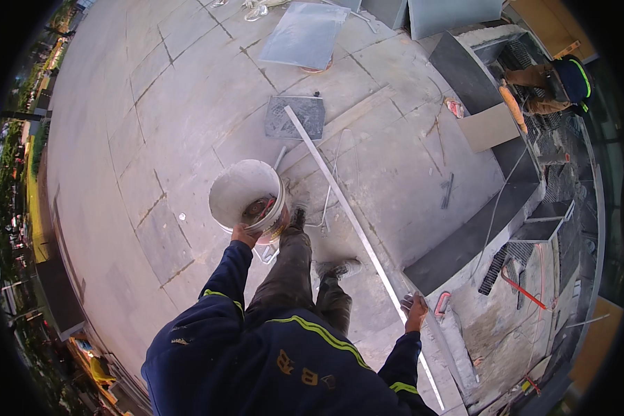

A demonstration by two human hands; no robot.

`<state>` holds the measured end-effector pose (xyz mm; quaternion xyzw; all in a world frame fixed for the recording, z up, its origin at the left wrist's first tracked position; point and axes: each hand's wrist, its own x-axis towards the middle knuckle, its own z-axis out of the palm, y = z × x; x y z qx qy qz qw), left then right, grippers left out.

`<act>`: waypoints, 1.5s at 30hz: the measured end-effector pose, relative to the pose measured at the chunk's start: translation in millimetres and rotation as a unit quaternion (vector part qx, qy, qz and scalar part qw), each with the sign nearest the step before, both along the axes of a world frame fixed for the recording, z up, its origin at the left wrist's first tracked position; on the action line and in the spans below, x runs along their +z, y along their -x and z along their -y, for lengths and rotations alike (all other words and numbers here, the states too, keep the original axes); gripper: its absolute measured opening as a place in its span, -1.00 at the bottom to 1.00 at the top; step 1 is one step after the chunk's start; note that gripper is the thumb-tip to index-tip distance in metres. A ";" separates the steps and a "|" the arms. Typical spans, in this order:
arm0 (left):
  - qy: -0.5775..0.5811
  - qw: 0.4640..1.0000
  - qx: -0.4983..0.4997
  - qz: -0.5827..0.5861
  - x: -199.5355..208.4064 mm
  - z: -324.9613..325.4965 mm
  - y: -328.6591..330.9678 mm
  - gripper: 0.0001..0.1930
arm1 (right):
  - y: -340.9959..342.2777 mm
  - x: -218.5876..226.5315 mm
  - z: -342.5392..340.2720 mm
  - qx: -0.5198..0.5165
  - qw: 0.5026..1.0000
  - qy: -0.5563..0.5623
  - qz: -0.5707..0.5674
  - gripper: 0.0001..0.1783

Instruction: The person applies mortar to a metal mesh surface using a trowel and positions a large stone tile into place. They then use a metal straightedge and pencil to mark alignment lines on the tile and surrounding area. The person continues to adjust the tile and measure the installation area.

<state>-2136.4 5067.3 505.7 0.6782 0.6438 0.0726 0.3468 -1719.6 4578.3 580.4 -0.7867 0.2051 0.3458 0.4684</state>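
Bucket in one hand, metal bar in the other, on a paved floor.

The left hand (244, 234) has its grip closed on the rim of a white bucket (246, 193), which hangs just beyond it, tools inside. The right hand (416, 310) has its grip wrapped around a long metal straightedge (347, 211) slanting away past a dark tile (296, 118).

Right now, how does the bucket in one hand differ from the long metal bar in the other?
The bucket is round, white and open-topped; the metal bar is thin, straight and silver. The left hand grips the bucket by its rim, off the floor; the right hand holds the bar, which slants across the paving. Both are held.
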 end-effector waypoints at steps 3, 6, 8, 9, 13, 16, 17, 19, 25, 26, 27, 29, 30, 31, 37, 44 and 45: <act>-0.021 0.999 -0.001 -0.048 -21.1 -72.5 -17.9 -0.31 | 26.2 8.3 -26.8 0.053 0.998 -0.002 -0.023 -0.67; -0.025 0.995 0.020 0.093 -72.2 -172.5 64.8 -0.47 | 65.5 -20.3 -57.1 0.123 0.975 0.013 -0.183 -0.64; 0.029 0.994 0.019 0.104 -110.2 -200.3 15.9 -0.55 | 72.4 -28.6 -54.2 0.106 0.969 0.066 -0.212 -0.65; 0.021 0.999 -0.009 0.032 -111.8 -215.9 -10.0 -0.59 | 77.8 -22.8 -62.3 0.075 0.966 0.090 -0.229 -0.65; 0.091 0.955 0.177 0.219 -204.7 -354.2 -6.0 -0.66 | 97.2 -34.7 -187.6 0.123 0.950 0.063 -0.281 -0.66; 0.000 0.978 0.099 0.186 -260.0 -405.0 -41.2 -0.69 | 62.9 -28.1 -300.0 0.247 0.938 0.097 -0.224 -0.64; 0.034 0.974 0.099 0.199 -272.1 -422.8 -47.7 -0.73 | 50.5 -23.8 -337.8 0.266 0.938 0.088 -0.202 -0.63; 0.115 0.963 0.104 0.220 -292.9 -435.6 -62.8 -0.79 | 20.7 -6.4 -395.6 0.280 0.945 0.071 -0.153 -0.60; 0.342 0.531 0.625 0.458 -281.6 -435.8 -84.1 -0.46 | -56.4 38.9 -510.1 0.314 0.943 0.099 -0.056 -0.59; 0.394 0.610 0.553 0.409 -261.9 -411.3 -92.4 -0.35 | -61.0 52.6 -503.7 0.325 0.937 0.116 -0.046 -0.59; 0.418 0.680 0.495 0.344 -234.4 -392.1 -96.2 -0.39 | -62.3 62.9 -501.3 0.329 0.934 0.130 -0.058 -0.60; 0.491 0.783 0.301 0.238 -180.5 -370.3 -91.5 -0.44 | -59.5 81.4 -487.7 0.327 0.930 0.148 -0.082 -0.61; 0.512 0.798 0.240 0.209 -154.5 -361.7 -93.8 -0.61 | -62.1 85.6 -477.1 0.311 0.936 0.141 -0.087 -0.62; 0.544 0.790 0.212 0.185 -130.8 -356.3 -98.0 -0.82 | -62.9 89.7 -463.1 0.294 0.942 0.134 -0.091 -0.62; 0.576 0.803 0.141 0.062 -49.8 -379.3 -117.5 -0.78 | -88.7 88.7 -429.9 0.213 0.969 0.058 -0.112 -0.63; 0.471 0.838 0.066 0.267 14.3 -456.8 -238.3 -0.72 | -152.3 -7.6 -354.9 0.103 0.959 -0.057 -0.257 -0.59; 0.438 0.852 0.052 0.280 21.5 -464.1 -261.6 -0.67 | -163.8 -18.0 -359.7 0.135 0.965 -0.041 -0.220 -0.54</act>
